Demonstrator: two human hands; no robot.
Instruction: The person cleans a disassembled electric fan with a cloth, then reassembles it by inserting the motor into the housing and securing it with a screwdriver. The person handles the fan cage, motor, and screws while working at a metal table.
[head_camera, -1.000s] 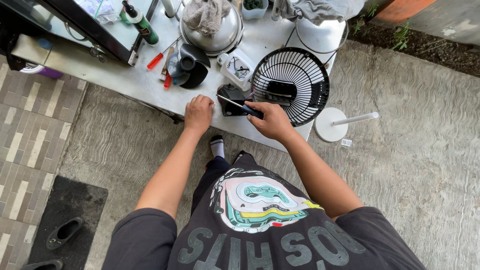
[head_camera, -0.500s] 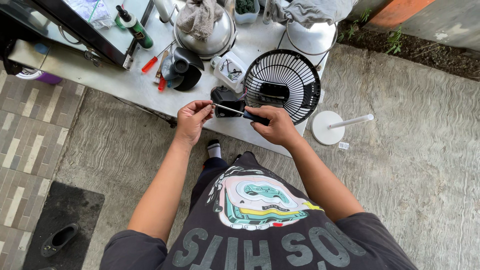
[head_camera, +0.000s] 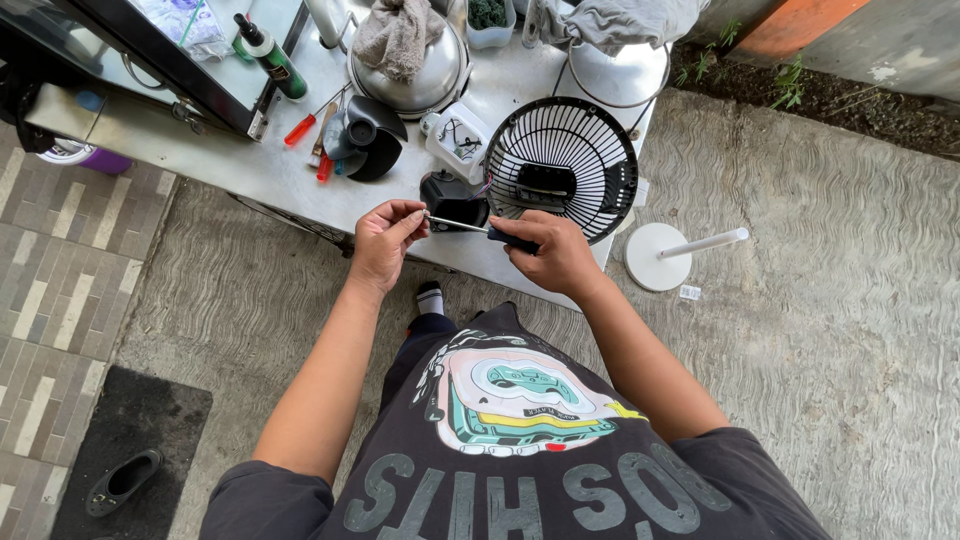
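Metal shaft of a screwdriver (head_camera: 470, 227) spans the gap between both hands, lying nearly level above the near edge of the grey table (head_camera: 280, 180); right hand (head_camera: 555, 255) closed around the dark handle, at 3 o'clock from the tip; left hand (head_camera: 385, 240) pinches the shaft tip between thumb and forefinger, other fingers curled in; whether anything small sits in that pinch cannot be told. Black fan grille (head_camera: 562, 165) lies at 12 o'clock from the right hand, just beyond it; black motor housing (head_camera: 450, 200) behind the shaft; black fan blade (head_camera: 365, 145) at 11 o'clock from the left hand; red-handled screwdriver (head_camera: 300, 128) further left; white round stand base (head_camera: 655, 258) on the concrete at 3 o'clock.
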